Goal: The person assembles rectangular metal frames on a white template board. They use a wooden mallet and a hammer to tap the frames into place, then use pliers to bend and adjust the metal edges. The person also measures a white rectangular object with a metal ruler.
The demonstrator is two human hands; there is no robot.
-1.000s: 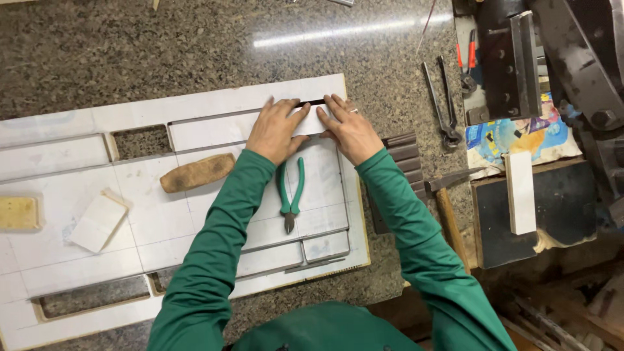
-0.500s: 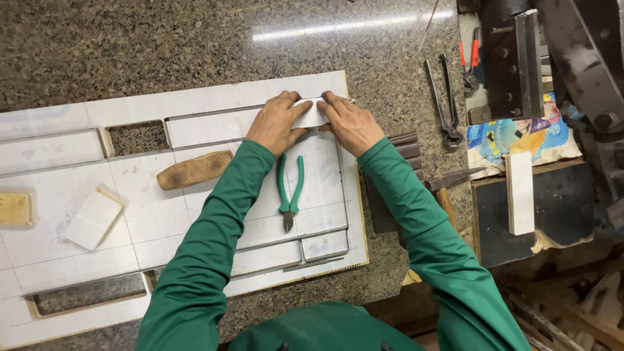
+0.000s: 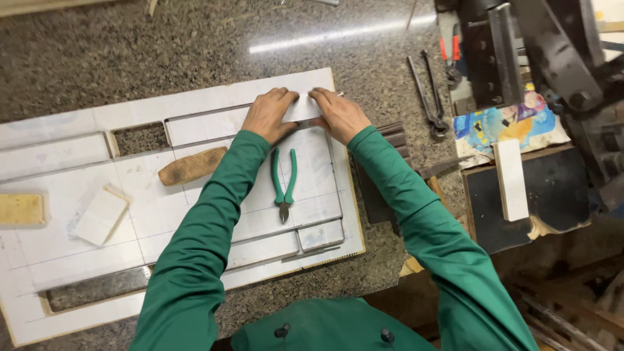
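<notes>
Both my hands rest at the far right end of a large white board (image 3: 78,273) that has rectangular cut-outs and thin metal strips set in it. My left hand (image 3: 268,116) presses down on a white strip piece (image 3: 305,110), fingers flat. Beside it, my right hand (image 3: 338,114) pinches the same piece near the board's corner, thumbs almost touching. Green-handled pliers (image 3: 284,182) lie on the board just below my hands. A brown wooden block (image 3: 192,166) lies to their left.
A white block (image 3: 100,215) and a yellow sponge-like pad (image 3: 21,209) sit at the left of the board. On the granite counter to the right are dark pincers (image 3: 428,97), stacked dark metal strips (image 3: 394,136), a white bar (image 3: 511,179) and a black machine (image 3: 539,45).
My hands have shifted slightly on the white piece, closing together over it. The pliers and blocks have not moved.
</notes>
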